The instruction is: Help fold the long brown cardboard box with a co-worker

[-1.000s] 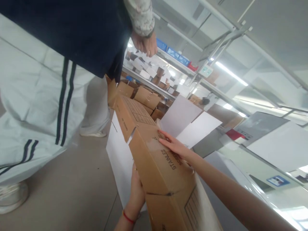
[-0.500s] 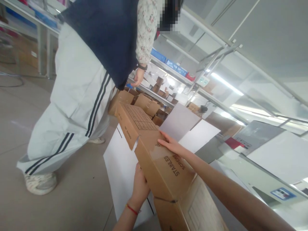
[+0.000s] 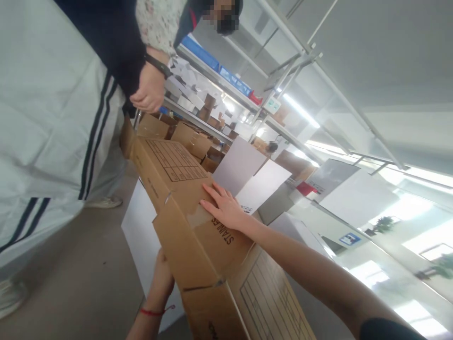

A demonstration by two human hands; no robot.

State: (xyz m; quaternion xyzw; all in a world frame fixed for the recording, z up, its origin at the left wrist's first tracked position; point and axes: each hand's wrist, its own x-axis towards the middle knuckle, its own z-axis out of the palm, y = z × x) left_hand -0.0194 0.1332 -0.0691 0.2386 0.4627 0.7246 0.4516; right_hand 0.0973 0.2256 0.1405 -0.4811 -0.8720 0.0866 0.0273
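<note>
Here's the brown box (image 3: pixel 191 241), the one lettered "STAINLES" on top, lying in the middle of a row of three. A far box (image 3: pixel 166 163) butts against its far end and a near box (image 3: pixel 262 302) against its near end. The right hand (image 3: pixel 226 212) lies flat on the lid, fingers spread and pointing towards the far box. The left hand (image 3: pixel 163 276) comes up against the box's left side, low down. Its fingers are tucked behind the cardboard, so I cannot tell whether they are curled or straight (a red bracelet (image 3: pixel 153 311) marks that wrist).

Left of the box and below it stands a white panel (image 3: pixel 139 231), with the floor (image 3: pixel 81 283) beyond. Right of the box, pale sheets (image 3: pixel 240 165) lean up. Past its far end runs a shelf (image 3: pixel 198 120) full of small cartons.

A co-worker stands very close beside the far box, hand (image 3: pixel 148 92) loosely closed above it, pale striped trousers (image 3: pixel 46 118) filling the left.

The risks, as I judge them:
- There is only a flat palm on top and one hand at the side, so the box could slide or tip off to the left.
- The seam where it meets the near box looks gapped, so a shove could buckle the row.
- The co-worker's legs are close enough to get bumped.
</note>
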